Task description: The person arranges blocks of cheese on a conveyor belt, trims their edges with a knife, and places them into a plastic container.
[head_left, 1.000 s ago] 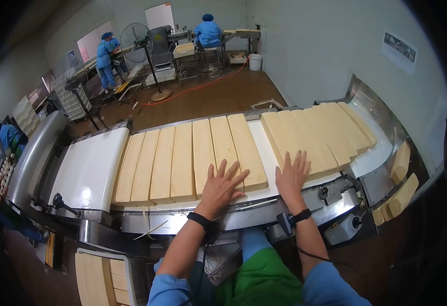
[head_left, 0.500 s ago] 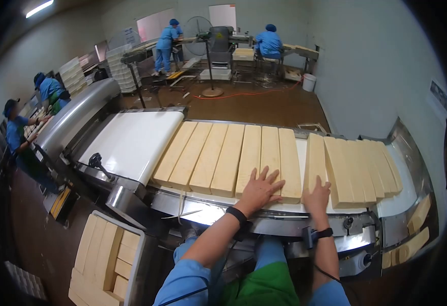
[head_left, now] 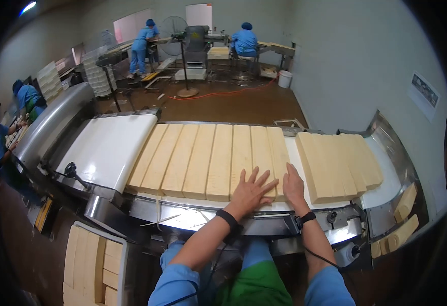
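Long pale-yellow blocks [head_left: 222, 158] lie side by side in a row on the belt surface in front of me. My left hand [head_left: 251, 193] rests flat with fingers spread over the near ends of the blocks at the row's right side. My right hand [head_left: 294, 187] is upright on edge, fingers stretched out together, against the right side of the row's last block [head_left: 278, 153]. To its right, past a narrow white gap, stands a second packed group of blocks [head_left: 330, 166]. Neither hand is wrapped around anything.
The white belt [head_left: 106, 148] continues left towards a curved metal cover [head_left: 55, 120]. A crate [head_left: 124, 270] of blocks stands at lower left. Thin offcut strips [head_left: 160, 221] lie on the front metal edge. Several people in blue work at the back and left.
The block under my right hand has moved left against the row, with a gap behind it. My right hand has turned onto its edge. The whole view has shifted.
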Motion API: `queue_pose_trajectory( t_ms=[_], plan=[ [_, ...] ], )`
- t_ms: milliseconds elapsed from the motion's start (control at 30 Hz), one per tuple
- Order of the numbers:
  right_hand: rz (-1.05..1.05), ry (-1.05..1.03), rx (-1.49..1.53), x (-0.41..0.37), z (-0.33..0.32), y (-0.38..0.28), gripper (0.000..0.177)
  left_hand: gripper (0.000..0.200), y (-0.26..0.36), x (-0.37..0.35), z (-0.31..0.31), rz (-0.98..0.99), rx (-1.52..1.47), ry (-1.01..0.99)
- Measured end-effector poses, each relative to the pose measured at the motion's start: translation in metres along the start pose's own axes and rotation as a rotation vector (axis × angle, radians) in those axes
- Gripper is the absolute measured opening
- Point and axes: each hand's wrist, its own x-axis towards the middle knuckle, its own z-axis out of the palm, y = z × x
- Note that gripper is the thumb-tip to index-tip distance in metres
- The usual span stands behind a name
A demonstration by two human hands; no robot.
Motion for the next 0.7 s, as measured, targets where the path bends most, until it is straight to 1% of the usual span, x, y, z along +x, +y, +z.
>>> queue_pose_trajectory(
  t_ms=[33,133,167,267,300,433,533,633,667,700],
  plan=[
    [-0.019,-0.021,0.063,0.0,-0.005,0.007,0.049,0.07,0.002,0.003,-0.001,-0.003,0.0,-0.005],
    [0.01,0.129,-0.426,-0.017,-0.053,-0.015,0.051,0.068,0.002,0.01,-0.004,-0.005,-0.002,-0.004],
    [0.073,0.191,-0.517,-0.022,-0.056,0.003,0.058,0.067,0.001,0.01,-0.003,-0.008,-0.007,0.005],
    [0.341,0.137,-0.661,-0.042,-0.064,0.009,0.066,0.064,0.0,0.006,-0.002,-0.02,-0.028,0.013],
    [0.258,0.138,-0.628,-0.043,-0.057,0.021,0.073,0.064,0.0,0.006,-0.002,-0.025,-0.034,0.009],
    [0.292,0.086,-0.571,-0.042,-0.05,-0.01,0.079,0.061,0.001,0.004,-0.002,-0.034,-0.041,0.023],
    [0.501,-0.003,-0.485,-0.03,-0.069,-0.021,0.077,0.061,-0.001,0.002,-0.002,-0.05,-0.046,0.032],
    [0.412,-0.034,-0.606,-0.027,-0.073,-0.013,0.07,0.061,-0.002,-0.002,-0.002,-0.059,-0.047,0.022],
    [0.349,-0.004,-0.465,-0.022,-0.073,0.011,0.067,0.061,-0.003,-0.001,-0.002,-0.06,-0.045,0.022],
    [0.283,0.026,-0.325,-0.012,-0.069,0.049,0.064,0.061,-0.005,0.001,-0.001,-0.06,-0.043,0.027]
  ],
)
